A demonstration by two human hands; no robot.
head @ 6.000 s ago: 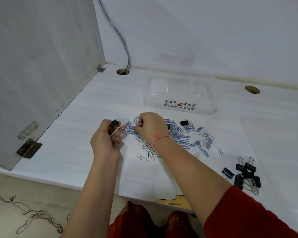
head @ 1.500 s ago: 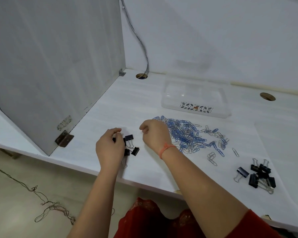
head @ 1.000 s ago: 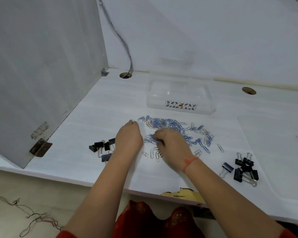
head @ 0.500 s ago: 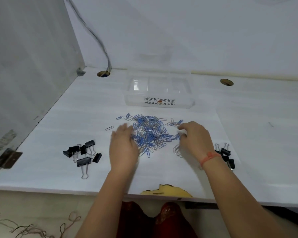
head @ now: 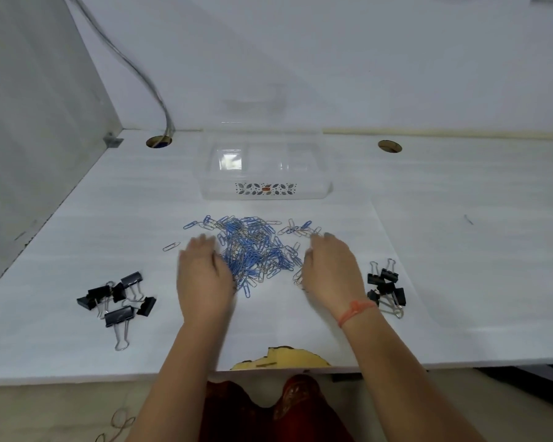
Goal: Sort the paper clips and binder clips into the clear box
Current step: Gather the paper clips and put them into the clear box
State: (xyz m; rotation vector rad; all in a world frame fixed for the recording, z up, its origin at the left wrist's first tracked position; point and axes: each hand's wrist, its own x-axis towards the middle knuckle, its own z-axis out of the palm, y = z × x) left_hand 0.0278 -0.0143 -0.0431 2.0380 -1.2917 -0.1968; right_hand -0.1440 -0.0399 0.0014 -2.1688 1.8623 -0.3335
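Note:
A heap of blue and silver paper clips (head: 253, 250) lies in the middle of the white table (head: 460, 250). My left hand (head: 203, 277) lies flat against the heap's left side and my right hand (head: 331, 269) against its right side, fingers straight, holding nothing. One silver paper clip (head: 171, 246) lies apart to the left. A group of black binder clips (head: 118, 298) sits at the left, another group of black binder clips (head: 386, 287) at the right by my right wrist. The clear box (head: 264, 169) stands behind the heap; it looks empty.
A grey side panel (head: 29, 138) walls off the left. Two cable holes (head: 159, 141) (head: 389, 146) are at the back, a cable rising from the left one. The table's front edge has a chipped yellow patch (head: 280, 358).
My hands have drawn the paper clips into a tighter heap between them. The right hand has shifted left, uncovering the right group of binder clips.

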